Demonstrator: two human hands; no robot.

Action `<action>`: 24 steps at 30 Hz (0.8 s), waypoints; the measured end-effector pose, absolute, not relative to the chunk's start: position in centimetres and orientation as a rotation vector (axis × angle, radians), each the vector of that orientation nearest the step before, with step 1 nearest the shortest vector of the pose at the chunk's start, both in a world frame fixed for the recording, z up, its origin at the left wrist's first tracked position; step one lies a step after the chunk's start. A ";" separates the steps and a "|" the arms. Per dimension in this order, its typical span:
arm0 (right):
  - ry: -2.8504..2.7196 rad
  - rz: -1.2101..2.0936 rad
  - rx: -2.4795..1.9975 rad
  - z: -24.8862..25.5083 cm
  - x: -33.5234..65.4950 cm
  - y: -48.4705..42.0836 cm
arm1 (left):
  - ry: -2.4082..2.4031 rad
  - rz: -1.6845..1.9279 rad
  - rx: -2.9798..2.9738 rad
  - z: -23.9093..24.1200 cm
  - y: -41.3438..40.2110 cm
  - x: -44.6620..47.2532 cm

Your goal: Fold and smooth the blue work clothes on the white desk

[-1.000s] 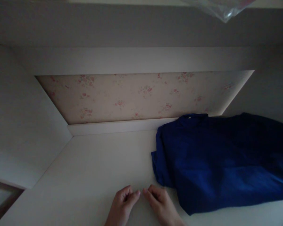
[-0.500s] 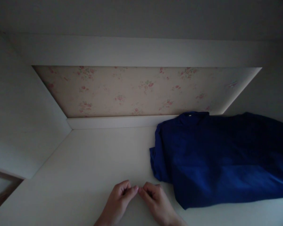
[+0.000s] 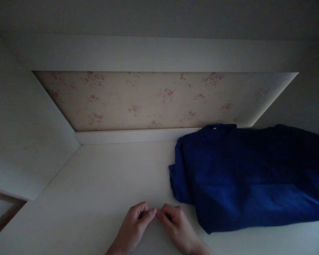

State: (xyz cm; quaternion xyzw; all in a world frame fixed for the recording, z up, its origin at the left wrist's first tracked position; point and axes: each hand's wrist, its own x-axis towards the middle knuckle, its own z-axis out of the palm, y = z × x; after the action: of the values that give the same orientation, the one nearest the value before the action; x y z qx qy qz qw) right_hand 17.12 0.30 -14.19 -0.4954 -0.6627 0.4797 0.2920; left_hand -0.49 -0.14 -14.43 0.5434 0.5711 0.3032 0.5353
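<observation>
My left hand (image 3: 134, 227) and my right hand (image 3: 175, 226) rest side by side on the white shelf surface (image 3: 103, 184), near the bottom middle of the view. Their fingers are curled and the fingertips touch each other. I see nothing held in either hand. A folded dark blue garment (image 3: 244, 177) lies on the shelf just right of my right hand, its collar against the back wall. My right hand is a short way from the garment's left edge and not touching it.
The shelf sits inside a white cabinet with a floral-patterned back panel (image 3: 154, 99). A white side wall (image 3: 23, 141) closes the left side. The light is dim.
The view has shifted slightly; the clear plastic seen at the top one second ago is out of view. My hands stay together in nearly the same place.
</observation>
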 end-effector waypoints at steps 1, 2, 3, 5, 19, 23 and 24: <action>-1.766 1.277 -1.322 -14.2 17.1 0.3 | 1.361 0.722 1.296 -14.5 -0.2 -0.5; -1.767 1.279 -1.322 -14.3 17.1 0.3 | 1.362 0.721 1.299 -14.6 -0.2 -0.6; -1.768 1.279 -1.323 -14.3 17.0 0.3 | 1.366 0.720 1.301 -14.6 -0.2 -0.6; -1.771 1.281 -1.322 -14.4 17.0 0.4 | 1.370 0.714 1.304 -14.6 -0.2 -0.6; -1.765 1.302 -1.295 -13.9 17.1 0.4 | 1.367 0.724 1.297 -14.4 -0.2 -0.4; -1.772 1.290 -1.296 -14.2 17.1 0.4 | 1.357 0.715 1.295 -14.2 -0.2 -0.4; -1.777 1.286 -1.293 -14.3 17.1 0.4 | 1.358 0.716 1.300 -14.2 -0.2 -0.4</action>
State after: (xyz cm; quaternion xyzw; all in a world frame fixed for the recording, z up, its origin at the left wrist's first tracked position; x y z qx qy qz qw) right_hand 17.12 0.39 -14.27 -0.4854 -0.6672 0.4830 0.2933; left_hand -0.40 -0.17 -14.16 0.5457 0.5703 0.3007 0.5353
